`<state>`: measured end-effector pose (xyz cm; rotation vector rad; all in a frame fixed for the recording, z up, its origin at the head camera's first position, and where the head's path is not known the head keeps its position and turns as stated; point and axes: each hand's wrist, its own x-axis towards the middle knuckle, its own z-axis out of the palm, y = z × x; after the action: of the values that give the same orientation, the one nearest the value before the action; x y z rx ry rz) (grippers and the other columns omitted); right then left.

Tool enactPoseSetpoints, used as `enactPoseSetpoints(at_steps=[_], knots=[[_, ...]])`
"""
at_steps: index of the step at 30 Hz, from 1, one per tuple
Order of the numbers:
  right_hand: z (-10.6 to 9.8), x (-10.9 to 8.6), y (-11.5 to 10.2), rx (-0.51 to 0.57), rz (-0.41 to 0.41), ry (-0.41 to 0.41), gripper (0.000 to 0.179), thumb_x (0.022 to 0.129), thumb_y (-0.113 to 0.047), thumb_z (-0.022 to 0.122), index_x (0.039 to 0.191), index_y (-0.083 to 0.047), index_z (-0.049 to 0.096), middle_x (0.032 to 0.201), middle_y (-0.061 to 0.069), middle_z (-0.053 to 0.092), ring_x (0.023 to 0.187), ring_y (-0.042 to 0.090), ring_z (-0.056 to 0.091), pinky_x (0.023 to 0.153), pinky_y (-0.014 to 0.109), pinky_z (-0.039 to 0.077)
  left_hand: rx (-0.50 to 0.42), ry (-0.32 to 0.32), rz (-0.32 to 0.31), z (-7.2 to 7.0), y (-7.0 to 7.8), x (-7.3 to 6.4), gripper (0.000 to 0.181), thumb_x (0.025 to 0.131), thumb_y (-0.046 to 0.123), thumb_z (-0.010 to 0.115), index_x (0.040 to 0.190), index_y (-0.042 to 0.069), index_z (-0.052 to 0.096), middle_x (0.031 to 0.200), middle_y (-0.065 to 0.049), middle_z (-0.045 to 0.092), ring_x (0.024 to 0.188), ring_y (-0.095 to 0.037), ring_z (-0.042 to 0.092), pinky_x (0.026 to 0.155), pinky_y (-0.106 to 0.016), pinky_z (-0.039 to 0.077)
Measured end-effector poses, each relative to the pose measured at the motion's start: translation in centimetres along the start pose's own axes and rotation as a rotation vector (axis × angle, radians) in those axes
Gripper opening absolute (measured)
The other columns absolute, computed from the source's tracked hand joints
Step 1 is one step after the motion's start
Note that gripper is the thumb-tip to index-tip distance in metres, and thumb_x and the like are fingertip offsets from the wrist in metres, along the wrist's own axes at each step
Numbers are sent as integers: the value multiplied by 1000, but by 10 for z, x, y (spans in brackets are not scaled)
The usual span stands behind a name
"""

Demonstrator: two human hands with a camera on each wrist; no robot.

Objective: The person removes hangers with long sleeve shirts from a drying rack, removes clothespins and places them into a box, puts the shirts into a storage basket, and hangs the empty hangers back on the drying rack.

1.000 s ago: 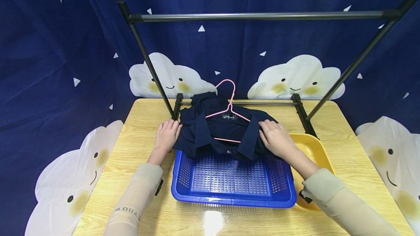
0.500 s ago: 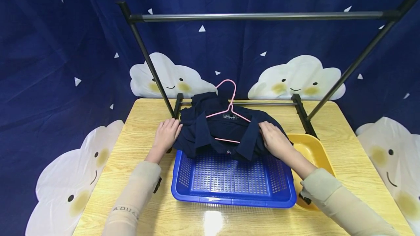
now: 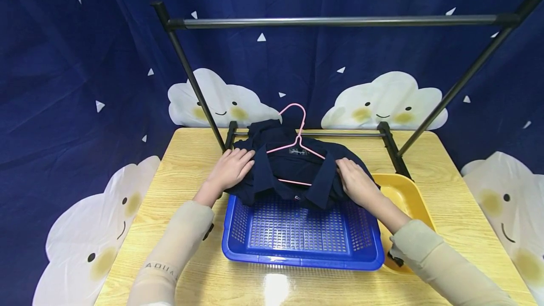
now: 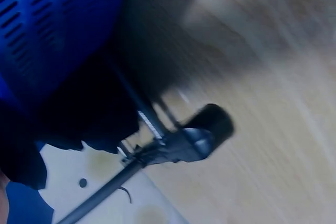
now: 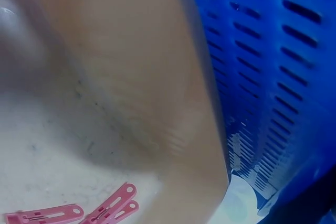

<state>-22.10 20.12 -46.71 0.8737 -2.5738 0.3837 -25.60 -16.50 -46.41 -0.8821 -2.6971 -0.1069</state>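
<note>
A dark navy polo shirt [image 3: 289, 192] lies over the back of a blue perforated basket [image 3: 297, 262], collar facing me. A pink clothes hanger [image 3: 303, 117] sits inside its neck, hook standing up and lower bar showing in the neck opening. My left hand [image 3: 229, 171] holds the shirt's left shoulder beside the collar, fingers bent over the cloth. With bent fingers, my right hand [image 3: 357, 183] grips the right shoulder just outside the collar. The hanger's ends are hidden under the fabric. In the left wrist view, dark shirt cloth [image 4: 89, 108] hangs against the basket.
A black-and-grey rack [image 3: 340, 21] stands behind on the wooden table [image 3: 446, 178], its top bar high across. A yellow basin [image 3: 408, 192] lies partly beneath the basket's right side; pink clothespins [image 5: 110, 205] lie in it. A navy curtain with clouds hangs behind.
My left hand has moved right and inward, from the shirt's outer left edge to beside the collar. The right hand shifted only slightly; shirt and hanger stay nearly still.
</note>
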Motion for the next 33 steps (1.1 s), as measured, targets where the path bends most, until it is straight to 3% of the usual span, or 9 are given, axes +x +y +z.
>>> enactPoseSetpoints(at_steps=[4, 8, 11, 18, 24, 33], knots=[[0, 0, 0, 11, -2, 10, 10, 90, 0, 51, 99, 2, 46, 84, 12, 50, 77, 27, 50, 71, 41, 42, -58, -47, -19, -3, 6, 8, 42, 96, 35, 39, 125, 7, 53, 118, -11, 57, 110, -27, 51, 97, -46, 35], [0, -1, 1, 23, 3, 8, 11, 90, 0, 50, 100, 1, 46, 85, 11, 50, 78, 27, 50, 72, 41, 42, -96, -41, -7, -4, 9, 15, 30, 97, 33, 40, 107, 8, 53, 98, -8, 60, 94, -24, 55, 82, -41, 41], [-1, -2, 0, 46, 12, 14, 10, 90, 0, 50, 100, 0, 47, 84, 10, 50, 78, 26, 50, 72, 41, 41, -122, -25, 8, -7, 12, 20, 22, 97, 31, 40, 93, 11, 46, 82, -4, 54, 82, -22, 54, 71, -38, 40], [-3, -2, -1, 86, 14, 41, 12, 89, 0, 52, 101, 0, 51, 84, 9, 52, 77, 24, 50, 71, 39, 42, -94, -17, 37, -17, 27, 32, 20, 98, 28, 39, 88, 11, 41, 75, -2, 49, 73, -22, 51, 67, -36, 39], [-3, -4, 0, 98, 11, 70, 13, 88, 2, 53, 101, 0, 52, 82, 8, 51, 76, 23, 49, 69, 38, 42, -40, 37, 65, -21, 41, 42, 20, 98, 27, 39, 87, 11, 41, 74, -1, 51, 69, -21, 50, 64, -34, 40], [-5, -6, 1, 99, -4, 109, 14, 86, 4, 54, 100, 0, 52, 80, 7, 49, 74, 22, 47, 68, 38, 41, 48, 174, 113, -20, 55, 52, 17, 96, 24, 45, 86, 10, 44, 73, -3, 51, 69, -21, 53, 58, -30, 39]])
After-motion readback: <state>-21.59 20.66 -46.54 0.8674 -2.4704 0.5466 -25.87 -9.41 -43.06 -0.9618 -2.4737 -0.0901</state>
